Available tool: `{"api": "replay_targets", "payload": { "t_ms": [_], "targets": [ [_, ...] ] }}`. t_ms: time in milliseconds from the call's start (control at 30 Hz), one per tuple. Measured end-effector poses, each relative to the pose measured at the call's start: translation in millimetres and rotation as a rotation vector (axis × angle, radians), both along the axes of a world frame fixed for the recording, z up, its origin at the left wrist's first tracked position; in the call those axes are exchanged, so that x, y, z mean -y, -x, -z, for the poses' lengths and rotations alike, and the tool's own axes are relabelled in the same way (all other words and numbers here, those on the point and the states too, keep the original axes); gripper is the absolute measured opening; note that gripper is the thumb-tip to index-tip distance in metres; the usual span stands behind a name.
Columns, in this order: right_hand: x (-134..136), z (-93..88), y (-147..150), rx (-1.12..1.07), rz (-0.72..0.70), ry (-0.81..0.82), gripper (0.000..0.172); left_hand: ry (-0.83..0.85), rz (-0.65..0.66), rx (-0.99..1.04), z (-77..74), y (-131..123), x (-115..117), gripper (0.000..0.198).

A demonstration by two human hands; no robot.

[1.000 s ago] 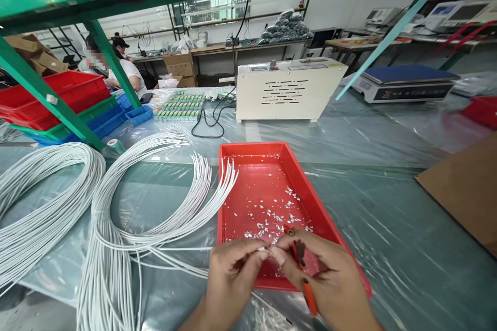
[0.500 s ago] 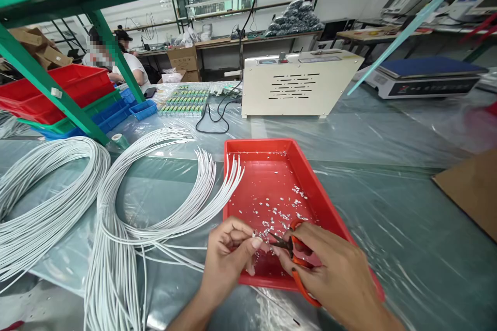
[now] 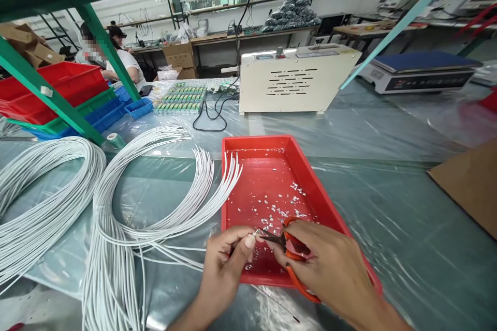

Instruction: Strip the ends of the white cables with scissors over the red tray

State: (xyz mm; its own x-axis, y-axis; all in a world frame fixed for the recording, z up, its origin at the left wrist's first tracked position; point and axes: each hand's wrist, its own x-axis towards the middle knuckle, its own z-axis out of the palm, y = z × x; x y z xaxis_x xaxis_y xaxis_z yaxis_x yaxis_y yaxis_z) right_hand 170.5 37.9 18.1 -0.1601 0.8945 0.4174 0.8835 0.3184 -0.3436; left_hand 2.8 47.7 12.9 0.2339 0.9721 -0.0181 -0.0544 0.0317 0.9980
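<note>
Over the near end of the red tray (image 3: 318, 186), my left hand (image 3: 229, 264) is closed, thumb and fingers pinching the tip of a white cable (image 3: 255, 233). My right hand (image 3: 334, 264) grips a pair of scissors (image 3: 282, 241) with orange handles and dark blades. The blades point left, with their tips at the cable end beside my left thumb; whether they touch it is too small to tell. Small silvery-white scraps (image 3: 281, 212) are scattered over the tray floor. From the left, the loose ends of a bundle of white cables (image 3: 217, 207) reach over the tray's left rim.
Another coil of white cables (image 3: 50, 191) lies at far left. Behind the tray stands a beige machine (image 3: 291, 83), with a black cord (image 3: 209, 126) beside it. Stacked bins (image 3: 66, 88) and a green post (image 3: 50, 90) are at left, cardboard (image 3: 469, 186) at right. People sit in the background.
The scissors have shifted slightly left, bringing their tips up to the cable end in my left hand. The whole view has shifted a little.
</note>
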Motion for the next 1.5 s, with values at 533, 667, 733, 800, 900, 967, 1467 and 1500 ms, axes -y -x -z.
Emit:
{"api": "replay_targets", "payload": {
  "t_ms": [533,667,733,800,900,967,1467,1500],
  "targets": [
    [0.1,-0.9,2.0,0.042,0.008,0.023,0.022,-0.073,0.044,-0.037,-3.7,1.0,-0.1,0.021],
    [1.4,-1.5,1.1,0.049,0.012,0.030,0.021,-0.115,0.043,-0.062,-2.5,1.4,1.1,0.020],
    [1.7,-2.2,0.8,0.045,0.009,0.036,0.022,-0.134,0.036,-0.083,-1.6,1.0,2.2,0.020],
    [1.7,-3.0,0.8,0.038,0.003,0.039,0.022,-0.140,0.027,-0.093,-0.8,0.4,2.7,0.020],
    [1.5,-3.9,1.0,0.036,0.001,0.035,0.022,-0.149,0.023,-0.101,0.0,0.0,2.3,0.020],
    [1.6,-4.1,1.0,0.038,0.003,0.035,0.021,-0.156,0.033,-0.106,0.3,0.2,2.0,0.021],
    [1.1,-7.9,1.0,0.046,0.010,0.099,0.022,-0.203,-0.003,-0.166,3.5,0.7,3.4,0.017],
    [1.0,-8.0,1.2,0.046,0.012,0.099,0.023,-0.208,0.001,-0.169,3.9,0.6,3.4,0.017]
  ]
}}
